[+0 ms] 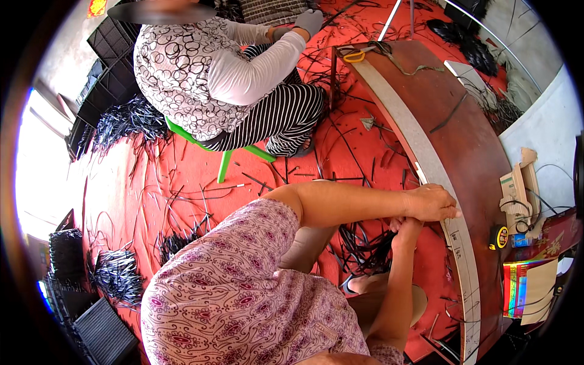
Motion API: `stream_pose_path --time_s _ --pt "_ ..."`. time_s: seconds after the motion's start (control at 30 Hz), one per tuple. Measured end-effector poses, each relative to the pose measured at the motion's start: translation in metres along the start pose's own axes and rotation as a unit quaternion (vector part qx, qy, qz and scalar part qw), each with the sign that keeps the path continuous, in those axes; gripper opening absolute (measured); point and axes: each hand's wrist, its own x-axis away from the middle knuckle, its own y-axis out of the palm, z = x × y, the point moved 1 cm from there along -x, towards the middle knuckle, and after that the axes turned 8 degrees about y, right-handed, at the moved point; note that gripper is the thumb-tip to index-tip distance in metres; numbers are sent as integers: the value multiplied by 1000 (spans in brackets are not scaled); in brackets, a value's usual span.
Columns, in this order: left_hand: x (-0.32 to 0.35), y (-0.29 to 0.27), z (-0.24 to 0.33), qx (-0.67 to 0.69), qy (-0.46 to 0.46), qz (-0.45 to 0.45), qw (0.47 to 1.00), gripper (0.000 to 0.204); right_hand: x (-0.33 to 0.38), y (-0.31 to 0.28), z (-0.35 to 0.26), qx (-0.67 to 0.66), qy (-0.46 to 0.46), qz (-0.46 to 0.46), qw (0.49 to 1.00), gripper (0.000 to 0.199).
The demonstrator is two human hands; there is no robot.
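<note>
My left hand (431, 202) rests at the near edge of the curved brown table (447, 97), palm down with its fingers curled and tips on the pale strip along that edge. Just below it and touching it is my right hand (406, 230), its fingers bent close together. Whatever the two hands pinch, if anything, is hidden or too thin to make out. Beneath them a bundle of black strips (365, 250) lies on the red floor covering. The pale edge strip (459, 255) carries handwritten pencil marks and lines.
A tape measure (499, 237), yellow-handled scissors (354, 56) and cardboard pieces (517, 188) lie on the table. A co-worker (225, 79) in grey gloves sits on a green stool (225, 165) at the far left. Black strip bundles (117, 275) and loose strips litter the red floor (164, 201).
</note>
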Motion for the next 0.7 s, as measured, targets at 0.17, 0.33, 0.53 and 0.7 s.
stream_pose_path --time_s 0.17,0.33,0.53,0.7 --pt "1 2 -1 -2 15 10 1000 45 4 2 0 -5 11 7 1000 18" --pt "1 -1 2 -5 -10 -14 1000 47 6 4 -1 -10 15 5 1000 18" --pt "4 1 1 -13 20 -1 1000 43 7 2 2 -18 15 -6 1000 15" --pt "4 4 1 -7 19 -2 1000 43 7 0 4 -21 5 -7 1000 13"
